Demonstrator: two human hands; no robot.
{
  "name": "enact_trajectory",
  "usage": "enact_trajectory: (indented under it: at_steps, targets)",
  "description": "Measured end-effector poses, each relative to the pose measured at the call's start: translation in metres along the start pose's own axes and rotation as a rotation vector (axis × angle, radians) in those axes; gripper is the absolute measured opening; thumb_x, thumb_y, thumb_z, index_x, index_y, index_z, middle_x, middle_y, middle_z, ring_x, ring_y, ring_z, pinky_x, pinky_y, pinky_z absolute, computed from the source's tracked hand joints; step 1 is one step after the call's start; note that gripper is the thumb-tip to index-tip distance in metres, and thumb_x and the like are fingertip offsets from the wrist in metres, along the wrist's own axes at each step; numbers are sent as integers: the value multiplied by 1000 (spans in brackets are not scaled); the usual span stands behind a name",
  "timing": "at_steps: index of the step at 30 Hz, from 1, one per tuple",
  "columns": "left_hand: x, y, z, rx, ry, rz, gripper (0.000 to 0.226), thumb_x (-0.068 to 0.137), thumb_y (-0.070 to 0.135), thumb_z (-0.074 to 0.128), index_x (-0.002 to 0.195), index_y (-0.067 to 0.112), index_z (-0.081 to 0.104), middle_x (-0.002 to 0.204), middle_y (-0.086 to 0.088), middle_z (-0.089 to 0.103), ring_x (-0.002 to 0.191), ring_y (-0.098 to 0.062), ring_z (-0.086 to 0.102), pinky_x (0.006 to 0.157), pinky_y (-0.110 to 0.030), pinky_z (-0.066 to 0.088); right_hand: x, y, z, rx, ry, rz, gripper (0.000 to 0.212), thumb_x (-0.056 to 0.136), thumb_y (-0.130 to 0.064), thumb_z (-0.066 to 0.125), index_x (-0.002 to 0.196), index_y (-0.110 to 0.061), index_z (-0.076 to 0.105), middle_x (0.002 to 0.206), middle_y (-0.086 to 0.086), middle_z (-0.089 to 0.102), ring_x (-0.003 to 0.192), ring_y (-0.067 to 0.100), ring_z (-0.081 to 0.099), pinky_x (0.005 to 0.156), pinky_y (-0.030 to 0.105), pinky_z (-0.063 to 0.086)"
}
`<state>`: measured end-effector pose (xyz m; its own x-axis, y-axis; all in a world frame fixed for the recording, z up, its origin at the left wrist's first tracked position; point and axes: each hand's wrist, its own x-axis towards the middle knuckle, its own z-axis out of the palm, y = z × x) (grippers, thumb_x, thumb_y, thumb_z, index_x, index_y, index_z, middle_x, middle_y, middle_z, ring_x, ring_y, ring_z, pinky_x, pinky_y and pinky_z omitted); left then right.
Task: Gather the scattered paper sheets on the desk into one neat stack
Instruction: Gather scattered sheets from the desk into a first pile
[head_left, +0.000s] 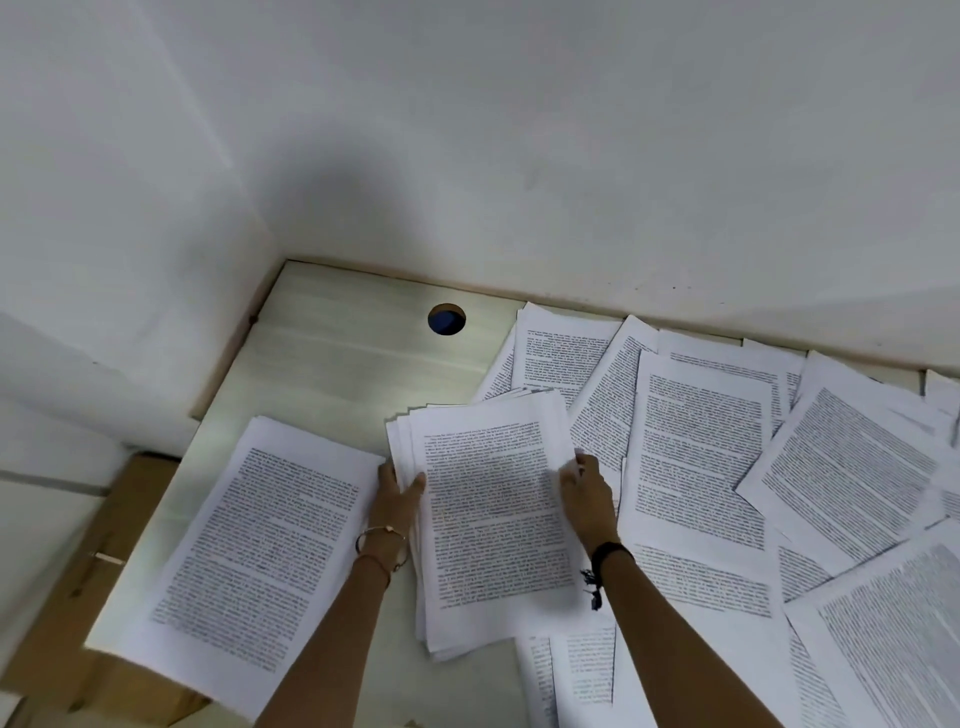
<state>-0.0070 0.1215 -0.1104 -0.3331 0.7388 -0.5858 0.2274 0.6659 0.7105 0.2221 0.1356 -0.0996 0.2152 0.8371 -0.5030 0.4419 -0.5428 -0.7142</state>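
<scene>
White printed sheets form a loose stack (488, 519) mid-desk, gripped at its left edge by the left hand (397, 496) and at its right edge by the right hand (587, 488). A separate pile (265, 545) lies just left, and scattered sheets (727, 457) overlap on the pale desk (337, 353) to the right.

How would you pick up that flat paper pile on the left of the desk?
Take the left paper pile by its near corner, coming from the front of the desk. It lies flat, with nothing to pinch from above, but that corner seems to stick out past the desk's edge, so fingers could likely slip under. The left hand and right hand hold the middle stack.
</scene>
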Motion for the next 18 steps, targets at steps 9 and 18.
enact_trajectory:
  at_steps: [9, 18]
  targets:
    - [26, 16, 13, 124, 74, -17, 42, 100, 20, 26, 140, 12, 33, 135, -22, 50, 120, -41, 49, 101, -40, 38, 24, -13, 10, 27, 68, -141, 18, 96, -7, 32, 90, -15, 47, 77, -1, 46, 69, 14, 41, 73, 31, 35]
    - [38, 24, 17, 9, 76, -122, 55, 99, 41, 20, 141, 7, 31, 142, -23, 42, 129, -39, 42, 106, -40, 32, 41, -15, 18, 86, 81, -109, 35, 100, -14, 34, 131, -13, 50, 110, 7, 60, 100, 22, 56, 89, 33, 44]
